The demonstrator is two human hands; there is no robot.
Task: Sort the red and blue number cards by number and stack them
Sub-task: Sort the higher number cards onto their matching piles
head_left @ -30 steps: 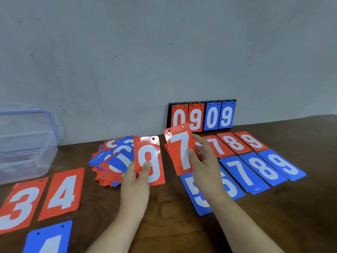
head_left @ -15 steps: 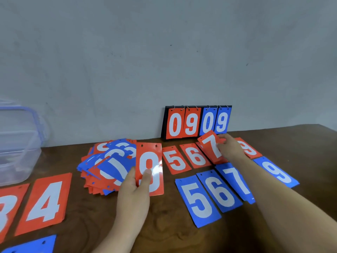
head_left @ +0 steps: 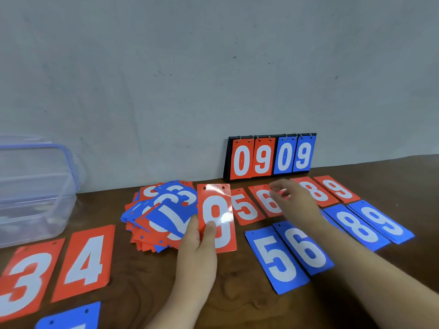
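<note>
My left hand [head_left: 197, 255] holds a red card [head_left: 217, 219] upright by its lower edge, thumb on its face; the digit reads as 9 under glare. Left of it lies a mixed heap of red and blue cards [head_left: 161, 210]. My right hand [head_left: 294, 203] hovers, blurred, with relaxed fingers and nothing in it, over the back row between red 6 [head_left: 264, 200] and red 8 [head_left: 317, 192]. Red 5 [head_left: 245, 207] and red 9 [head_left: 338, 188] flank them. Blue 5 [head_left: 276, 260], blue 6 [head_left: 306, 248], blue 8 [head_left: 356, 227] and blue 9 [head_left: 382, 222] lie in front. The sevens are hidden by my arm.
Red 3 [head_left: 23, 279] and red 4 [head_left: 85, 260] lie at the front left, with a blue card [head_left: 71, 317] below them. A clear plastic box [head_left: 35, 191] stands at the far left. A flip scoreboard [head_left: 270, 157] leans on the wall.
My right hand carried the red 7 to the back row between the 6 and 8 and let go of it. My left hand kept holding its red card.
</note>
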